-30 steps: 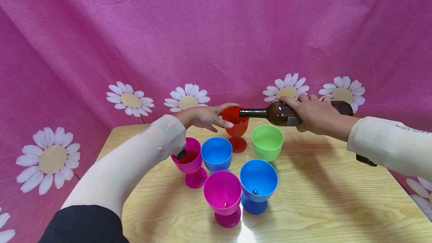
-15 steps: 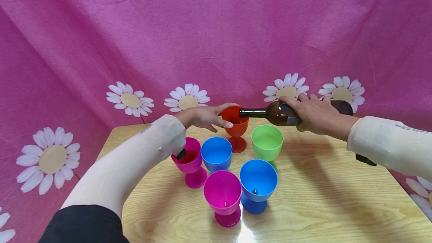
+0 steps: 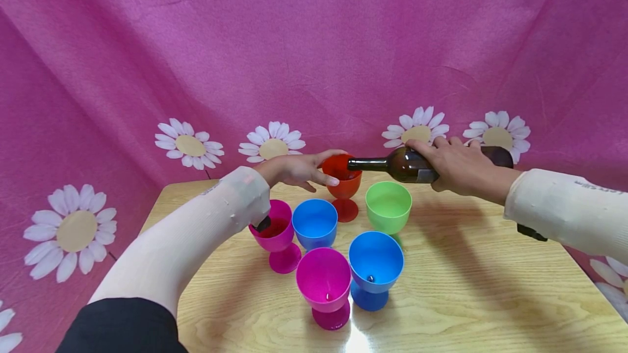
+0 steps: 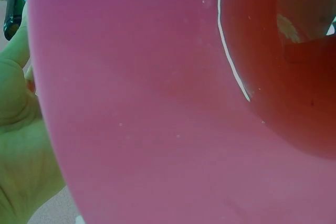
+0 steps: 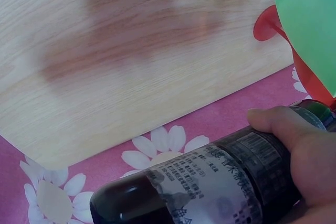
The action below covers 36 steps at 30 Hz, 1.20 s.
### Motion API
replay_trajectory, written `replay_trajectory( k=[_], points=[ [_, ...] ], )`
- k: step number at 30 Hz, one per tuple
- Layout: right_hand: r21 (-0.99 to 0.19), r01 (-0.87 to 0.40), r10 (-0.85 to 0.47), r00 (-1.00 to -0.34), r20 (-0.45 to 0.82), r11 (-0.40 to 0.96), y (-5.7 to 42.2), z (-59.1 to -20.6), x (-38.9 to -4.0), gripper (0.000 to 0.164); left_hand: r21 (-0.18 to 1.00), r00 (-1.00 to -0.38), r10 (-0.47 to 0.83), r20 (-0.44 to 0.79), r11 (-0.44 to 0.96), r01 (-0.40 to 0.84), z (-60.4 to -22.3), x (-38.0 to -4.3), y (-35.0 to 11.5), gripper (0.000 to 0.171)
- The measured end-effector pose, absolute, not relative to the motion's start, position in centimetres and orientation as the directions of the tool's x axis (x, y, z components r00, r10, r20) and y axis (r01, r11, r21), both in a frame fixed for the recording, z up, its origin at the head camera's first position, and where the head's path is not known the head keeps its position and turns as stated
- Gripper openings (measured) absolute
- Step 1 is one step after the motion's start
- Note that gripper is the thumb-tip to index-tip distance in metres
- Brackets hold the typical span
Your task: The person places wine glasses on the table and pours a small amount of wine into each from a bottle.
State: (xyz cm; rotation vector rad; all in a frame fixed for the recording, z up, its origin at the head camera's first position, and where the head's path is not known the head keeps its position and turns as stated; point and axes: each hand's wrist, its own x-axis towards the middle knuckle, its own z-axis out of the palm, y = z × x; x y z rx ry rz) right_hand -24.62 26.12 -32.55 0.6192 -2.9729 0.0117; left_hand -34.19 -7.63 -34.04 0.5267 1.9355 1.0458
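My right hand grips a dark wine bottle round its body, and the bottle lies nearly level. Its mouth is at the rim of a red goblet at the back of the table. Around the left side of that goblet's bowl, my left hand holds with thumb in front and fingers behind. The right wrist view shows the bottle's printed label and the red goblet's foot. A magenta goblet with red liquid in it fills most of the left wrist view.
In front of the red goblet stand a green goblet, two blue goblets and another magenta goblet, close together on the wooden table. Behind the table hangs a pink cloth with daisies.
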Motion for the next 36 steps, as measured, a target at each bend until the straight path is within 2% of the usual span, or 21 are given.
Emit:
replay_trajectory(
  k=[17, 36],
  points=[
    [0.004, -0.397, -0.395, -0.913, 0.101, 0.918, 26.01, -32.49, -24.48, 0.094, 0.827, -0.547, 0.683, -0.485, 0.561, -0.034, -34.13, -34.23, -7.64, 0.077],
    [-0.060, -0.382, -0.377, -0.922, 0.082, 0.922, 26.19, -33.37, -24.39, 0.097, 0.823, -0.553, 0.679, -0.483, 0.568, -0.021, -34.07, -34.20, -7.71, 0.078]
  ],
)
